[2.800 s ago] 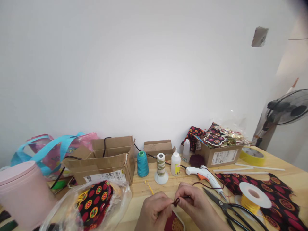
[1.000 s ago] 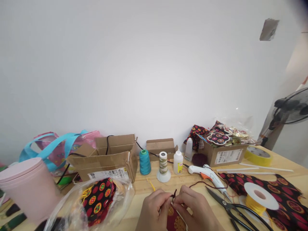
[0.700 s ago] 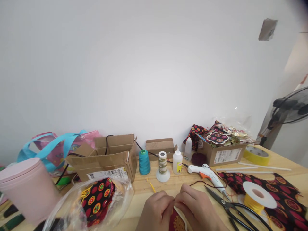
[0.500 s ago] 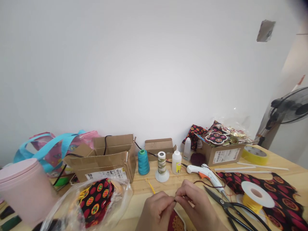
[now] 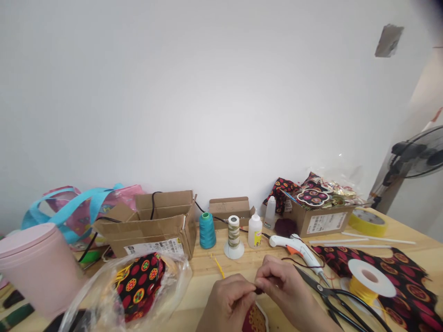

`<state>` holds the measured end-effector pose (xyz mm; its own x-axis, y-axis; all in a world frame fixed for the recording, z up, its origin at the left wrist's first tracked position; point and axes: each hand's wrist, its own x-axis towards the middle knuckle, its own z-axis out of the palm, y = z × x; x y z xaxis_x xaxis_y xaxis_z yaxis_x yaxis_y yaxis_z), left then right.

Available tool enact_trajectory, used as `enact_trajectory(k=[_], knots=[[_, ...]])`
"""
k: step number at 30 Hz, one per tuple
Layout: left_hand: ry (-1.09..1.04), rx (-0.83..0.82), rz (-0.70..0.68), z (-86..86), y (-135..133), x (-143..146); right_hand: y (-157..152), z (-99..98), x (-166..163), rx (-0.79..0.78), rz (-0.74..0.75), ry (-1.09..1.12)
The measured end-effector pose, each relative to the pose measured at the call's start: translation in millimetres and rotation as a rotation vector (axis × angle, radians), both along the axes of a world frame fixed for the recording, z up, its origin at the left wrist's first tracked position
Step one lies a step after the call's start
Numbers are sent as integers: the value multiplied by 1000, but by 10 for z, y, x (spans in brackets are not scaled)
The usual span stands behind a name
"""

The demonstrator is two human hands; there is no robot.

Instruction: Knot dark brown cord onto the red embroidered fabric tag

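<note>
1. Well left of the grip: plastic bag (image 5: 114, 295) of patterned fabric, lying on the table (image 5: 204, 269).
2. The left hand (image 5: 228, 302) has its fingertips closed, pinching the dark red cord (image 5: 259, 290).
3. Just below the pinch: red patterned piece (image 5: 255, 321).
4. The right hand (image 5: 284, 287) is closed on the same cord, fingertips touching the left's.
5. Just right of the grip: scissors (image 5: 328, 297); beyond them, yellow spool (image 5: 368, 281).

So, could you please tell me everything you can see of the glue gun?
The glue gun is white plastic with an orange trigger, lying on its side on the wooden table, handle towards the glue bottle, metal nozzle pointing right and nearer, beside the blades of the scissors. A black cable leaves its handle end. A thin dark cord loops by its barrel; nothing holds it.
</note>
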<state>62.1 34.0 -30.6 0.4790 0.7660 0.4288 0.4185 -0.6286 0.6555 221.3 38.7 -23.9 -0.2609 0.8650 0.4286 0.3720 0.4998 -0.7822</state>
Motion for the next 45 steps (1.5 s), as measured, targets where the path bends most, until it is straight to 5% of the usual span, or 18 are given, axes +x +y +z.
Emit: enact_trajectory(k=[17,22,29,36,41,45], knots=[[-187,83,257,-20,9,-21,-29,-254,-183,104,-46,-19],[-182,73,310,-14,10,-6,-69,-204,-215,245,-29,-239],[129,47,216,-15,3,-11,-108,-73,-66,465,-81,-621],[75,20,0,9,10,-12,-45,63,51,200,-30,-183],[-47,-10,54,-34,7,4,-27,48,-24,-41,-35,40],[-35,-9,155,-44,5,-3,-46,-6,-97,-49,-90,69]])
